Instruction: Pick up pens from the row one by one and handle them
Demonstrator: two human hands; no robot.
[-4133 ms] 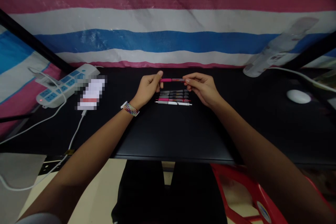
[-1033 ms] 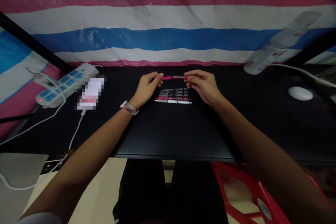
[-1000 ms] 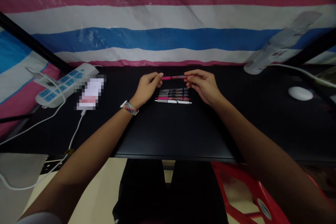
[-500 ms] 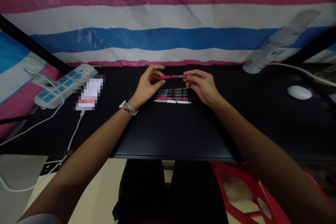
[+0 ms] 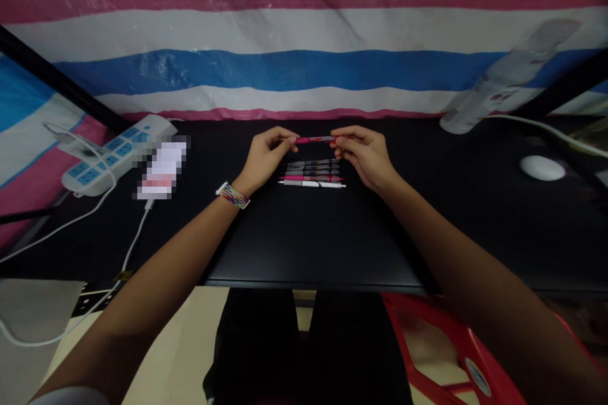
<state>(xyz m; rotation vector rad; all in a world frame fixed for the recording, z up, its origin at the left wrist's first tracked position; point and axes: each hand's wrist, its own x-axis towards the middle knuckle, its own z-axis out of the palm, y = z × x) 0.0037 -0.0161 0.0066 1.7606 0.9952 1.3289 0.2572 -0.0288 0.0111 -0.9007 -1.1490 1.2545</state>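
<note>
A pink-and-red pen (image 5: pixel 313 139) is held level between my two hands, just beyond a row of pens. My left hand (image 5: pixel 267 153) pinches its left end between thumb and fingers. At the other end, the thumb and fingers of my right hand (image 5: pixel 363 155) close on the red part. Below lie several pens side by side: grey-and-black pens (image 5: pixel 313 166), one pink-and-red pen (image 5: pixel 308 178) and, nearest me, a white-and-grey pen (image 5: pixel 311 184). The tips of the held pen are partly hidden by my fingers.
On the left are a white power strip (image 5: pixel 118 155), a blurred-out phone (image 5: pixel 164 171) and a white cable (image 5: pixel 135 234). A white mouse (image 5: pixel 542 168) and a clear bottle (image 5: pixel 503 82) stand on the right of the black table (image 5: pixel 313 234). Below is a red stool (image 5: pixel 437 329).
My left fingers have closed from a looser, spread pose onto the left end of the pen. The right hand and the held pen have shifted only slightly; the row stays put.
</note>
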